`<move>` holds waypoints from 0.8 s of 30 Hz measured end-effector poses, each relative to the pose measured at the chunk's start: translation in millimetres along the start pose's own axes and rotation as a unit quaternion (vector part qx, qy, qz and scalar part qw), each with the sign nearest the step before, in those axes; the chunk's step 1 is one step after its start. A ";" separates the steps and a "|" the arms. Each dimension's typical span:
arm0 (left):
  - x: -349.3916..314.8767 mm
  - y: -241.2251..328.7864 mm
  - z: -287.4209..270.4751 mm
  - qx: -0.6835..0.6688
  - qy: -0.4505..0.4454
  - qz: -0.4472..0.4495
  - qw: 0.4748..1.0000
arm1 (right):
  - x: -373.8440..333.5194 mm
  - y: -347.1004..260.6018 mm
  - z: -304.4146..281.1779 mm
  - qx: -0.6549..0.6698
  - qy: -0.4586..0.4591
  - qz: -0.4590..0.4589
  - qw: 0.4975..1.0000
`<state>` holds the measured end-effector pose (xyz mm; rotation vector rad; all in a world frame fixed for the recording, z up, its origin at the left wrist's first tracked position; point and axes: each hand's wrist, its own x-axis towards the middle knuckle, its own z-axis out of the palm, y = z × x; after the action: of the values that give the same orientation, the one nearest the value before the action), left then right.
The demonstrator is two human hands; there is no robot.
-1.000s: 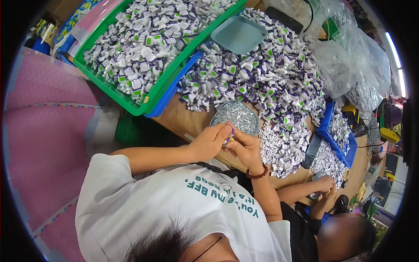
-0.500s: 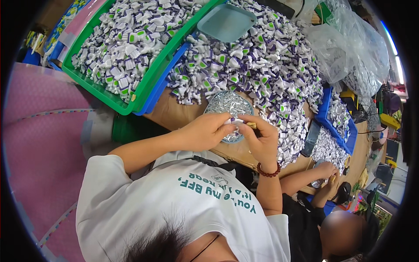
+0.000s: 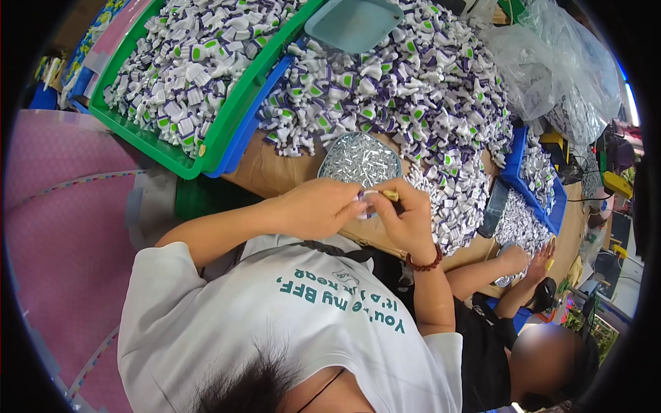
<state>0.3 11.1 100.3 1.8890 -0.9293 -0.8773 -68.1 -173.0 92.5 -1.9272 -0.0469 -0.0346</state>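
My left hand and my right hand meet in front of my chest, fingers pinched around one small white and purple plastic part. Fingers cover most of it, so its shape is hard to make out. A yellowish wrap shows at a fingertip of my right hand, and a dark red bead bracelet circles that wrist. Just beyond the hands stands a shallow bowl filled with small shiny metal pins.
Beyond the bowl spreads a heap of white, purple and green plastic parts. At left, a green tray of such parts sits on a blue tray. A grey tray rests on the heap. To the right works another person beside a blue bin.
My hands keep their pinch and shift slightly left, showing more of the pin bowl. The whole view moves a little. The other person's hands have parted, one with fingers extended.
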 end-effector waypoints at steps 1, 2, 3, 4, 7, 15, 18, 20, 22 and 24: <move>2.0 -4.0 2.0 -0.016 0.020 0.008 1.000 | -0.1 3.7 2.8 0.004 0.013 0.005 1.000; 3.0 -6.0 3.9 -0.031 0.040 0.016 0.999 | -1.2 5.5 5.3 0.008 0.025 0.009 1.000; 4.2 -4.2 3.0 -0.029 0.086 0.038 0.995 | -0.5 4.2 6.6 0.002 0.041 0.008 0.999; 5.2 -1.0 2.0 -0.027 0.131 0.059 0.989 | -0.6 1.6 7.9 -0.004 0.056 0.006 0.998; 6.2 -1.3 2.3 -0.026 0.195 0.084 0.977 | 1.1 -9.3 12.6 0.004 0.086 0.012 0.996; 5.1 0.3 10.2 0.110 0.254 0.142 0.950 | -5.1 -7.4 18.6 0.045 0.113 0.024 0.992; 5.8 -1.3 13.5 0.143 0.262 0.145 0.943 | -6.6 -4.9 21.7 0.039 0.118 0.023 0.992; 7.1 -7.3 18.7 0.143 0.265 0.128 0.945 | -4.2 -8.6 20.9 0.005 0.108 0.026 0.994; 6.6 -8.2 20.0 0.114 0.241 0.089 0.960 | -2.3 -8.4 20.1 0.011 0.101 0.026 0.994; 6.6 -8.6 18.0 0.046 0.207 0.048 0.976 | -0.3 -7.3 18.3 0.027 0.096 0.024 0.995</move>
<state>-9.3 2.1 83.9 1.9850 -0.8031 -0.3640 -68.8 -153.3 92.9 -1.8618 0.1269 -0.1844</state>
